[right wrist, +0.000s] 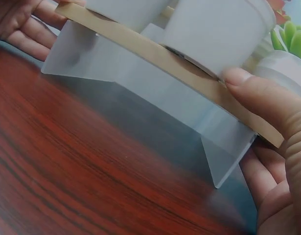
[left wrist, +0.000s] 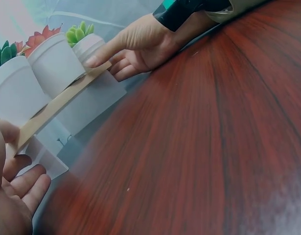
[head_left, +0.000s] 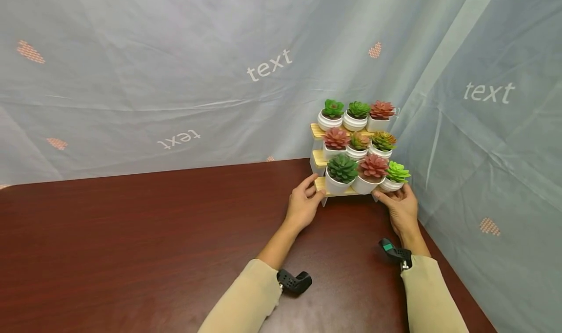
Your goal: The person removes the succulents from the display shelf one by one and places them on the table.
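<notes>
A three-tier stand with pale wooden shelves (head_left: 319, 158) and whitish translucent supports (right wrist: 62, 54) holds rows of small potted succulents. On its bottom shelf (right wrist: 140, 44) stand a dark green succulent (head_left: 342, 168), a reddish one (head_left: 373, 167) and a bright green one (head_left: 397, 172), all in white pots. My left hand (head_left: 303, 206) grips the left end of that shelf, thumb on top and fingers beneath. At the other end, my right hand (head_left: 401, 211) holds the shelf the same way, its thumb beside the white pots. The lower supports show under the shelf in the right wrist view.
The stand is at the far right of a dark reddish-brown table (head_left: 153, 245). Behind it hangs a grey-blue printed cloth (head_left: 175, 79), and another cloth side (head_left: 496, 152) runs close along my right arm. Black wrist devices (head_left: 294, 281) sit on both wrists.
</notes>
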A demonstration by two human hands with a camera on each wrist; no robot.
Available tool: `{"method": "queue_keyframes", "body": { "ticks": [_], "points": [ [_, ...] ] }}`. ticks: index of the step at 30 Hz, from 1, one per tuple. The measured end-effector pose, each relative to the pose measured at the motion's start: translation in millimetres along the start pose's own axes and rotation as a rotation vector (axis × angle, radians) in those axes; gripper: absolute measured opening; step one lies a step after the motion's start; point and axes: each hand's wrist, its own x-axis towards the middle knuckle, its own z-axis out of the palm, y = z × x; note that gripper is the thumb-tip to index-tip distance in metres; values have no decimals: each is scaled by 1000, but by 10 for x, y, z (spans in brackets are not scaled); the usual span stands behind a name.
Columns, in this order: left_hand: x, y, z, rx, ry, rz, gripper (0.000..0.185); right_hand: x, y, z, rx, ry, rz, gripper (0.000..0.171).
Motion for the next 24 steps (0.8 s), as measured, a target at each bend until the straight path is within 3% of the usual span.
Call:
{"method": "queue_keyframes", "body": {
  "ticks": [3,7,11,16,24],
  "points": [
    [-2,5,-11,-20,4,0,56,35,6,-19,-3,-13,8,70],
    [-16,18,-38,-118,4,-9,56,87,19,-33,-15,-46,17,65],
    [-28,28,-24,-190,8,-15,57,133,23,-91,-16,-147,42,56],
    [-40,19,23,-188,12,-16,58,174,17,-175,17,-257,75,48],
    [-54,21,64,-180,36,-11,58,233,18,-206,-24,-250,47,47]
  ]
}}
